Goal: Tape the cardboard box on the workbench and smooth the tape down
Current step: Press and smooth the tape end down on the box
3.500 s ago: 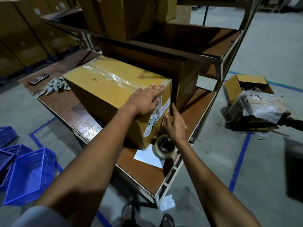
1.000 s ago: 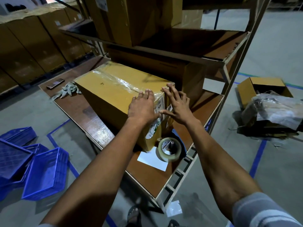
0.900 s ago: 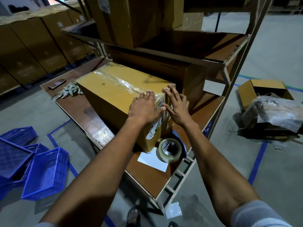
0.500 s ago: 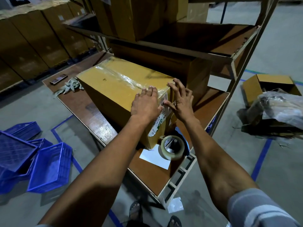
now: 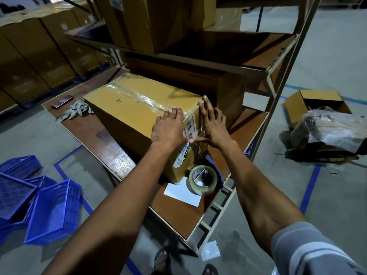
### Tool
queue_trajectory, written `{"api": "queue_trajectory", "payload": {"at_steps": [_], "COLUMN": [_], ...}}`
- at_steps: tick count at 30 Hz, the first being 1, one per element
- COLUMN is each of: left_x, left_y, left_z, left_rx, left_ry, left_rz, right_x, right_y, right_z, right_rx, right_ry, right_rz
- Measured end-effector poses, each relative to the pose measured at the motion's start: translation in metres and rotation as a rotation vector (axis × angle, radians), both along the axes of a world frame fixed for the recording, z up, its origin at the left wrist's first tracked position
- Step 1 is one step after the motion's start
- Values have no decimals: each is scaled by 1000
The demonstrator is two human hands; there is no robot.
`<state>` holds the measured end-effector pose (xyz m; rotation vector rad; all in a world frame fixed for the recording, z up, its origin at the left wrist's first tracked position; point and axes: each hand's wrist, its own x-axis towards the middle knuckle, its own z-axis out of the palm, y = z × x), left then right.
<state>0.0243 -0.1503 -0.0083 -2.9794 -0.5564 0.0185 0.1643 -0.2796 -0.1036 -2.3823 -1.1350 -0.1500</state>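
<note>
A long yellow-brown cardboard box lies on the brown workbench. A wrinkled strip of clear tape runs along its top seam to the near end. My left hand lies flat on the near top corner, fingers together, pressing on the tape. My right hand presses flat against the box's near end face, fingers spread, thumb pointing left across the label. A roll of clear tape on a blue dispenser stands on the bench just below the box end, untouched.
A white paper sheet lies under the roll. Grey gloves and a phone sit at the bench's far left. A shelf with boxes hangs over the back. Blue crates stand on the floor left; an open box and plastic right.
Both hands have slid slightly along the near end of the box, still pressing the tape. Earlier my right hand was lower, beside the tape roll; it has since risen onto the end face.
</note>
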Motion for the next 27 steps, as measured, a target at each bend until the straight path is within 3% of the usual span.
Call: {"api": "queue_trajectory", "payload": {"at_steps": [5, 10, 13, 18, 27], "left_x": [-2, 3, 3, -1, 2], "left_y": [4, 17, 28, 54, 47], "left_z": [0, 11, 18, 9, 7], "left_rx": [-50, -278, -417, -316, -271], "left_ry": [11, 3, -4, 12, -28], "left_rz": [-34, -99, -207, -367, -203], "right_x": [-20, -60, -93, -123, -136], "right_y": [-2, 14, 35, 58, 73], "right_z": [3, 10, 21, 3, -12], "right_rx": [81, 515, 643, 639, 617], "right_ry": [129, 201, 308, 417, 395], "right_rz": [22, -5, -5, -24, -141]}}
